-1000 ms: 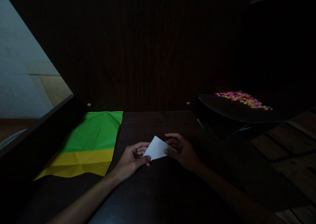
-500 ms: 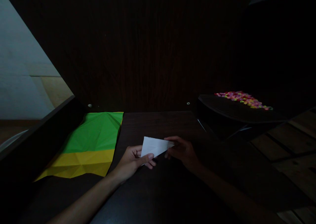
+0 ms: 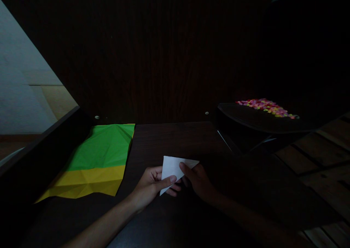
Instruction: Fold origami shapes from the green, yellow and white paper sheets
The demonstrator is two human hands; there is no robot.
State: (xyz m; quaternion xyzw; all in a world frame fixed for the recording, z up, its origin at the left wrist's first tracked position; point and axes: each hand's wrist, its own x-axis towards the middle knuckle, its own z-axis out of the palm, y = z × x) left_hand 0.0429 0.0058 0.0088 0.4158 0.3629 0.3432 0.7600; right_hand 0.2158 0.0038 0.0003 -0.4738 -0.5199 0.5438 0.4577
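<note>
A small white folded paper (image 3: pixel 171 168), triangular in outline, is held above the dark table between both hands. My left hand (image 3: pixel 150 185) grips its lower left part, thumb on the front and fingers behind. My right hand (image 3: pixel 199 180) pinches the right part, its thumb lying across the paper's face and its fingers mostly hidden behind. The paper's pointed corner reaches right past my right thumb, and another corner points down beside my left thumb.
Creased green and yellow paper sheets (image 3: pixel 101 149) lie on the dark wooden table (image 3: pixel 153 138) at left. A dark upright panel (image 3: pixel 153 58) rises behind. Small pink, red and yellow pieces (image 3: pixel 269 107) are heaped on a dark curved shelf (image 3: pixel 246 120) at right. Wooden slats (image 3: pixel 322 153) show beyond.
The white paper has moved slightly right and down with my left hand. My right thumb has come over onto the paper's front, where before the fingers held its right tip.
</note>
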